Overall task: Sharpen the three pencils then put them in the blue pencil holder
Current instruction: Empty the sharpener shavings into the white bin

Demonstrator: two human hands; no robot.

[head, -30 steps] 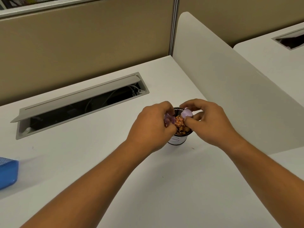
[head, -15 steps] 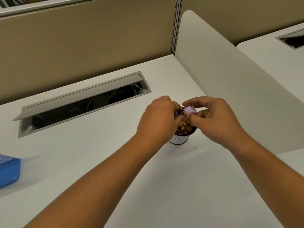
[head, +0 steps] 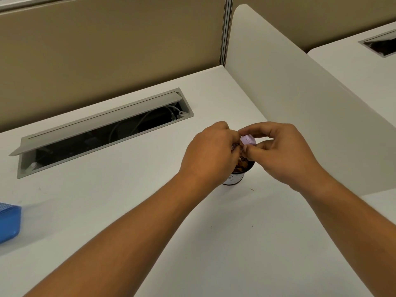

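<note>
A small cup (head: 235,179) holding brown pencil shavings (head: 243,165) stands on the white desk. Both hands meet right above it. My right hand (head: 285,155) pinches a small purple sharpener piece (head: 248,140) between thumb and fingers. My left hand (head: 211,155) is closed against it on a clear purple part that its fingers mostly hide. The blue pencil holder (head: 8,221) lies at the far left edge, only partly in view. No pencils are visible.
A grey cable hatch (head: 102,123) stands open in the desk behind the hands. A white divider panel (head: 300,93) rises close on the right of the cup. Tan partition walls close the back. A few shaving specks (head: 251,189) lie near the cup.
The two purple sharpener pieces, held apart over the cup a second ago, have come together. Both hands rose slightly above the cup.
</note>
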